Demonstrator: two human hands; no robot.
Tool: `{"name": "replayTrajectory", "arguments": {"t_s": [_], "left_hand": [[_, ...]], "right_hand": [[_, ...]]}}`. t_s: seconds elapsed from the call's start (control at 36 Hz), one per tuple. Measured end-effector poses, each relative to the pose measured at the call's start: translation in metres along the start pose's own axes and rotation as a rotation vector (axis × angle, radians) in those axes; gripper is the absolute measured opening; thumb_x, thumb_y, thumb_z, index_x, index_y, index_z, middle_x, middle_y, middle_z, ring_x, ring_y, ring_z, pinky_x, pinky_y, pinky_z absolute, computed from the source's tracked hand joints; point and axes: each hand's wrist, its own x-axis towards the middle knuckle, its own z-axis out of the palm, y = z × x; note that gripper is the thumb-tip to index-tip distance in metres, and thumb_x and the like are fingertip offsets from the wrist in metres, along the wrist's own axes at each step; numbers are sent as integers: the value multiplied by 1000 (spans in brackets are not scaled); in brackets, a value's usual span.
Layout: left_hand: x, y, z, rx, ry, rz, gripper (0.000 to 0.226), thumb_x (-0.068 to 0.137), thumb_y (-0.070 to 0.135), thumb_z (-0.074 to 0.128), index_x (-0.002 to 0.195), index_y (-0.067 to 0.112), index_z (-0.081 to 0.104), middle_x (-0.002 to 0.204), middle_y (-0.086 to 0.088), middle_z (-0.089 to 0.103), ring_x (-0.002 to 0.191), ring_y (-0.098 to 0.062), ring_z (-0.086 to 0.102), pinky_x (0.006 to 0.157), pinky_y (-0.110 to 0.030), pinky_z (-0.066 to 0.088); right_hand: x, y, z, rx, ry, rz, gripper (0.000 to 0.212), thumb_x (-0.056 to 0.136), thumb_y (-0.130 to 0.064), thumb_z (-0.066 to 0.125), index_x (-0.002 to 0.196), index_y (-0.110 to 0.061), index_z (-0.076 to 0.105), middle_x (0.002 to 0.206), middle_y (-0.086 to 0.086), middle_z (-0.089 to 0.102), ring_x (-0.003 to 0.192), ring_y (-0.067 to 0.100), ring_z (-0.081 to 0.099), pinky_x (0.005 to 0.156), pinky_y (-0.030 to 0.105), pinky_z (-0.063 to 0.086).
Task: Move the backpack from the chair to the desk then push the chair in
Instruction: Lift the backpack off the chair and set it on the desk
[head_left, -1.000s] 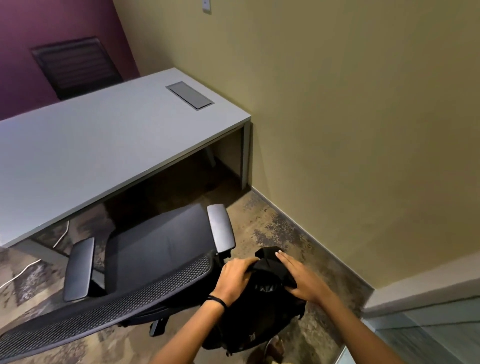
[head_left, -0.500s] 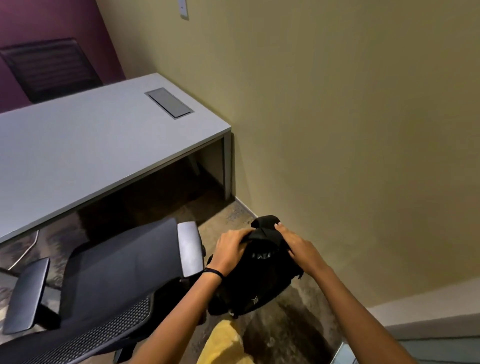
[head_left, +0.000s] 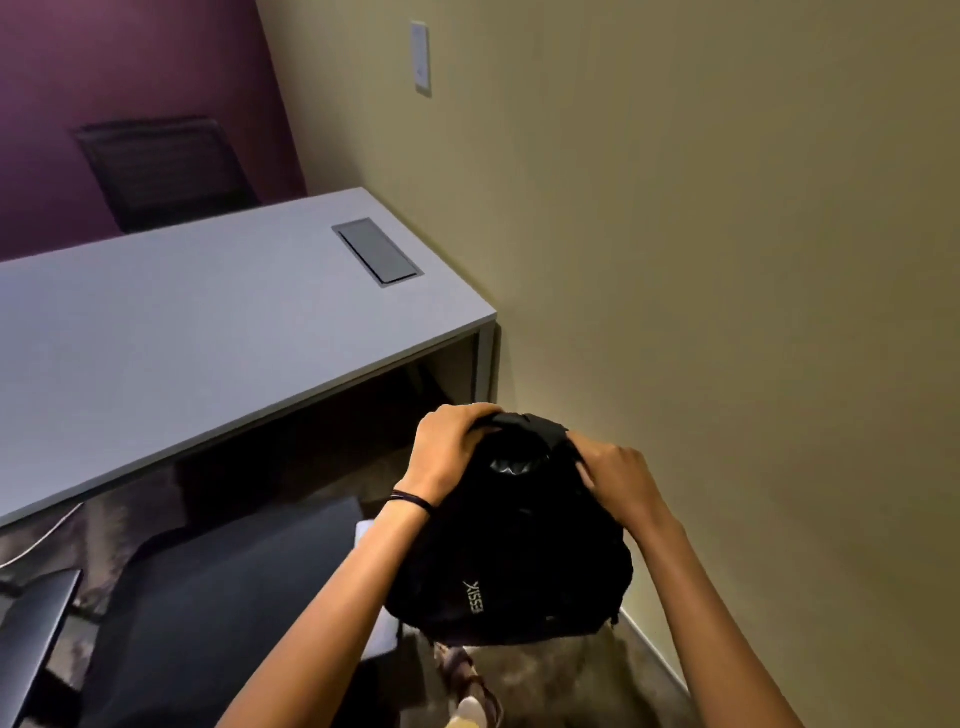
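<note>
Room: olive wall (head_left: 727, 260) meeting purple wall (head_left: 130, 62), mottled carpet (head_left: 561, 675)
Desk (head_left: 182, 332): grey top, bare, flush grey cover plate (head_left: 377, 251)
Backpack (head_left: 514, 540): black, lifted beside chair (head_left: 208, 613), below desk height
Left hand (head_left: 449, 449): clenched on backpack's top
Right hand (head_left: 621, 480): gripping top too

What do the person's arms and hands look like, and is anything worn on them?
Both forearms are bare: no sleeve shows anywhere in the picture. The left hand has a thin black band around its wrist, which looks like a double cord or a hair tie. The right hand and its wrist wear nothing visible. I see no gloves, rings or watch.
</note>
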Motion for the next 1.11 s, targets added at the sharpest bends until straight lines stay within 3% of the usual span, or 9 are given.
{"name": "replayTrajectory", "arguments": {"t_s": [0.08,0.22,0.39,0.47,0.53,0.58,0.69,0.97,1.11], "left_hand": [[36,-14,-17,28,19,5,17,88,23,59,102,27,68,99,4,75,95,-17,68,84,-27,50],[97,-37,-48,40,78,8,14,84,22,63,94,28,70,94,4,76,88,-10,65,76,-1,34],[156,-56,-82,67,183,36,15,87,26,59,95,31,70,97,9,75,93,-13,67,82,-31,53],[182,-57,-102,140,281,78,15,85,25,61,94,33,70,95,11,75,90,-10,67,78,-25,50],[199,-57,-115,193,353,110,15,84,22,64,94,30,72,94,7,76,88,-15,69,75,-23,47],[216,-57,-126,264,421,134,16,83,22,65,95,28,72,93,5,76,86,-17,70,71,-19,41],[247,-63,-139,296,544,129,15,83,24,65,96,30,72,92,7,76,84,-14,70,69,-15,38],[328,-105,-156,316,658,51,13,85,27,64,95,32,71,94,9,75,86,-14,69,65,-16,39],[363,-129,-161,250,685,9,13,85,26,64,95,32,71,95,9,75,89,-12,68,69,-4,33]], "right_hand": [[45,0,-15,-6,-52,-76,31,91,-16,50,121,-12,56,89,18,72,73,36,66,59,28,39],[118,-10,-35,-36,-90,-176,20,94,-22,46,107,-14,58,90,14,70,76,31,65,46,12,19],[193,-21,-55,-102,-11,-307,26,97,-21,41,118,-10,52,96,14,70,80,31,66,46,12,16],[221,-26,-70,-110,79,-337,27,98,-23,41,119,-11,52,96,14,70,80,32,66,58,23,29],[240,-29,-79,-153,127,-360,24,97,-23,41,114,-11,53,89,15,70,75,33,66,56,24,29],[257,-34,-90,-201,180,-352,20,94,-20,49,109,-9,56,74,16,69,61,33,64,44,21,18],[294,-42,-103,-248,278,-297,26,71,-8,78,95,-6,68,41,8,57,29,21,48,47,10,-3],[402,-50,-93,-127,378,-346,26,66,-6,80,88,-8,68,40,6,57,28,21,49,49,6,-2],[453,-51,-91,-95,393,-388,17,74,-9,74,88,-6,66,44,12,59,32,28,53,47,10,2]]}}
